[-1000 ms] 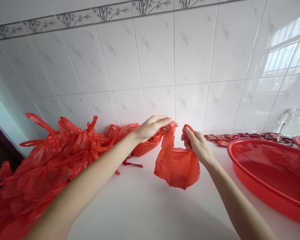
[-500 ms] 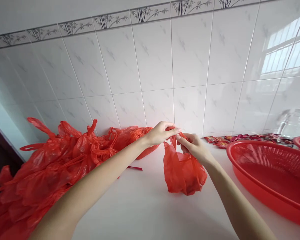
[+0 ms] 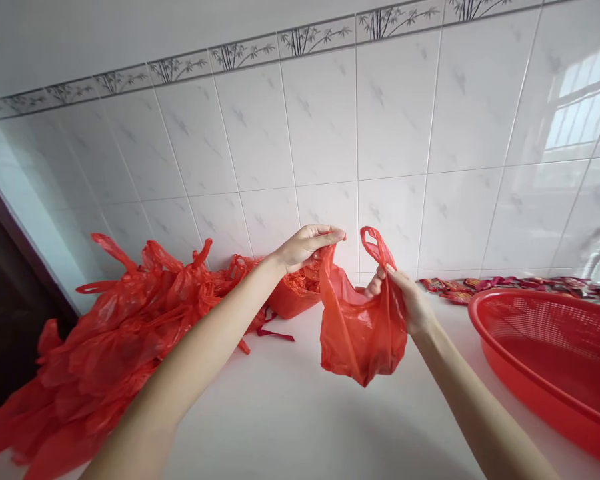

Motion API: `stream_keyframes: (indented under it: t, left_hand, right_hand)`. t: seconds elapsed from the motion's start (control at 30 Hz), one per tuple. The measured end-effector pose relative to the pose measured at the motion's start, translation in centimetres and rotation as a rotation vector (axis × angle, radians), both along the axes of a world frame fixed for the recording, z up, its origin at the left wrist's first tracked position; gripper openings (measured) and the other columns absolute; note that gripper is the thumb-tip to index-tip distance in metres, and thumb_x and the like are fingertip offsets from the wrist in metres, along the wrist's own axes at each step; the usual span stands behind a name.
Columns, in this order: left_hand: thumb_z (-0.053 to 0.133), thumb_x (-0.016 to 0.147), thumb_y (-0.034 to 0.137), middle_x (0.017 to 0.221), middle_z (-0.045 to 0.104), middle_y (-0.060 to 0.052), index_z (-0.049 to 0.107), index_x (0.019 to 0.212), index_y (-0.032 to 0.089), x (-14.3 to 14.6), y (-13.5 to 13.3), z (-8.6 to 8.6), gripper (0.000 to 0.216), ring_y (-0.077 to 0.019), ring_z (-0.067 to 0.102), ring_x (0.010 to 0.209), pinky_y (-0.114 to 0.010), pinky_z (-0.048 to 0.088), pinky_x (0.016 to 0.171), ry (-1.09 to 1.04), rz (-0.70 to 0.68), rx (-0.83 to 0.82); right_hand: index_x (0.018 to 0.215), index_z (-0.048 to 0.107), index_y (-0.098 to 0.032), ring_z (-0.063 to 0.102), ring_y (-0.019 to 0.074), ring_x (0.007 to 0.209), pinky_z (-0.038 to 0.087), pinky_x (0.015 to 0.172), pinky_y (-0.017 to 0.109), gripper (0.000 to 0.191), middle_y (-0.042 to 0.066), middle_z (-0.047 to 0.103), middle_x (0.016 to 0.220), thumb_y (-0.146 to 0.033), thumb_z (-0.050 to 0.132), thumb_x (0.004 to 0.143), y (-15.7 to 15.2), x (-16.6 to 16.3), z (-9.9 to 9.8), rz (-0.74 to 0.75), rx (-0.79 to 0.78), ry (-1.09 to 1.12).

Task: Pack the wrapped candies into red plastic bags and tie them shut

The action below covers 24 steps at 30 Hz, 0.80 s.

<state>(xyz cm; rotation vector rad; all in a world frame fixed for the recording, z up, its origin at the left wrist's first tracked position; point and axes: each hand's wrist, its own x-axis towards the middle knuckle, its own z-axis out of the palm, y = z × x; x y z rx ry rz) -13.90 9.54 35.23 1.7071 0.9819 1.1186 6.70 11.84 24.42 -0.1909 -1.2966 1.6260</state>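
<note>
A red plastic bag [image 3: 363,333] hangs upright between my two hands, above the white tabletop [image 3: 300,413]. My left hand [image 3: 310,245] is closed on its left handle, fingers pinched together. The right handle is gripped by my right hand [image 3: 403,297], and its loop sticks up above the fingers. Between the handles the bag's mouth gapes. Something darker shows faintly through the plastic near the bottom, too dim to name.
Several red plastic bags [image 3: 125,353] lie heaped at the left. Behind my left hand stands a red container [image 3: 293,300] with crinkled red material. A dark red ribbon [image 3: 276,335] lies nearby. At right is a red basket [image 3: 545,393], with small red packets [image 3: 460,290] along the wall.
My hands have moved apart, spreading the bag's handles that were close together. The bag now hangs wider and its mouth is stretched. The view has shifted slightly left.
</note>
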Motion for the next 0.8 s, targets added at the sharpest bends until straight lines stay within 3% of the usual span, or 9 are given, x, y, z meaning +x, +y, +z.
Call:
stream_keyframes:
  t: [0.1, 0.17, 0.27, 0.4, 0.53, 0.63, 0.73, 0.8]
  left_hand:
    - [0.088, 0.064, 0.049, 0.051, 0.049, 0.006, 0.073, 0.081, 0.014, -1.5, -0.2, 0.8, 0.042, -0.0049, 0.041, 0.044, -0.018, 0.034, 0.044, 0.152, -0.051, -0.075]
    - [0.089, 0.062, 0.049, 0.058, 0.058, 0.002, 0.073, 0.079, 0.014, -2.2, -0.5, 1.1, 0.041, -0.0069, 0.049, 0.049, -0.019, 0.04, 0.048, 0.221, -0.088, -0.111]
    - [0.092, 0.055, 0.047, 0.069, 0.067, -0.002, 0.075, 0.079, 0.016, -2.6, -1.0, 1.5, 0.043, -0.0107, 0.057, 0.059, -0.022, 0.045, 0.055, 0.288, -0.19, -0.113]
    - [0.093, 0.053, 0.029, 0.07, 0.067, -0.002, 0.074, 0.073, 0.016, -2.4, -1.6, 1.8, 0.031, -0.012, 0.058, 0.065, -0.023, 0.047, 0.062, 0.359, -0.28, -0.025]
    - [0.083, 0.061, 0.021, 0.064, 0.061, 0.001, 0.065, 0.066, 0.016, -2.7, -1.8, 1.8, 0.019, -0.0103, 0.056, 0.062, -0.025, 0.046, 0.064, 0.291, -0.164, 0.045]
    - [0.079, 0.061, 0.019, 0.069, 0.063, 0.0, 0.063, 0.065, 0.016, -3.4, -1.8, 1.8, 0.017, -0.0136, 0.061, 0.071, -0.027, 0.048, 0.071, 0.254, -0.057, 0.158]
    - [0.07, 0.063, 0.017, 0.075, 0.069, -0.003, 0.068, 0.067, 0.017, -4.1, -2.0, 1.8, 0.005, -0.0175, 0.063, 0.08, -0.031, 0.049, 0.078, 0.438, 0.01, 0.268]
    - [0.063, 0.065, 0.016, 0.078, 0.072, -0.003, 0.074, 0.07, 0.019, -4.4, -2.2, 1.8, 0.013, -0.0177, 0.063, 0.08, -0.03, 0.047, 0.079, 0.674, 0.049, 0.314]
  right_hand:
    - [0.075, 0.053, -0.024, 0.035, 0.0075, 0.034, 0.048, 0.048, 0.026, 0.033, -0.01, 0.049, 0.047, -0.052, 0.069, 0.083, -0.4, -0.2, 0.2, -0.044, 0.016, -0.008]
    - [0.077, 0.053, -0.023, 0.023, 0.005, 0.032, 0.038, 0.039, 0.023, 0.033, -0.009, 0.054, 0.049, -0.051, 0.067, 0.084, -0.5, -0.3, 0.2, -0.069, 0.036, -0.048]
    - [0.081, 0.052, -0.023, 0.022, 0.0046, 0.032, 0.028, 0.036, 0.021, 0.032, -0.005, 0.062, 0.051, -0.052, 0.063, 0.087, -0.8, -0.7, 0.1, -0.088, 0.08, -0.132]
    - [0.076, 0.047, -0.023, 0.02, 0.0045, 0.033, 0.024, 0.036, 0.022, 0.037, -0.003, 0.063, 0.049, -0.056, 0.06, 0.089, -1.4, -1.1, 0.1, -0.085, 0.108, -0.248]
    - [0.07, 0.045, -0.024, 0.021, 0.0058, 0.034, 0.026, 0.037, 0.024, 0.04, -0.002, 0.061, 0.048, -0.056, 0.061, 0.087, -1.6, -0.9, 0.5, -0.112, 0.089, -0.312]
    - [0.067, 0.045, -0.024, 0.02, 0.0057, 0.034, 0.027, 0.037, 0.024, 0.042, -0.003, 0.059, 0.045, -0.056, 0.062, 0.086, -1.0, -0.6, 0.4, -0.112, 0.082, -0.32]
    - [0.066, 0.043, -0.024, 0.023, 0.0052, 0.032, 0.031, 0.038, 0.024, 0.045, 0.001, 0.064, 0.048, -0.059, 0.063, 0.084, 0.1, -0.5, -0.2, -0.114, 0.094, -0.343]
    - [0.067, 0.044, -0.023, 0.026, 0.005, 0.032, 0.034, 0.038, 0.024, 0.045, 0.003, 0.069, 0.053, -0.06, 0.064, 0.082, 0.8, -0.6, -0.7, -0.127, 0.097, -0.374]
